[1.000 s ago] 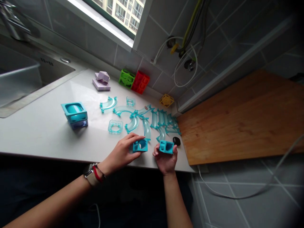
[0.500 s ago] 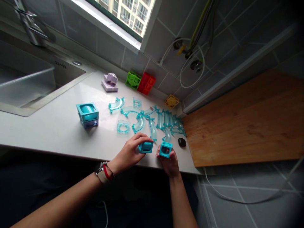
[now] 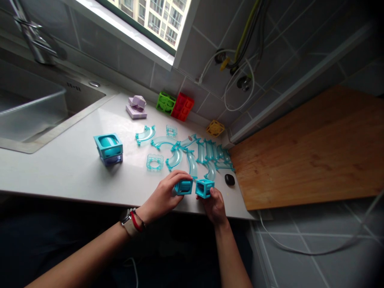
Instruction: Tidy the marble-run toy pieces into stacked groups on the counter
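Observation:
My left hand (image 3: 164, 195) grips a small teal cube block (image 3: 184, 187) near the front edge of the white counter (image 3: 66, 172). My right hand (image 3: 215, 205) holds a second teal cube block (image 3: 204, 188) right beside it; the two blocks are almost touching. Just behind my hands lie several clear teal curved track pieces (image 3: 192, 154) and a clear square ring (image 3: 155, 161). A small black object (image 3: 229, 179) sits to the right of the blocks.
A teal block stacked on a bluish one (image 3: 108, 148) stands at the left. Purple pieces (image 3: 136, 106), a green block (image 3: 165, 103), a red block (image 3: 182, 106) and a yellow block (image 3: 215, 128) line the tiled wall. A steel sink (image 3: 33, 108) is left, a wooden board (image 3: 309, 152) right.
My right hand has turned its teal block and brought it left, close against the block in my left hand. The view shifted slightly.

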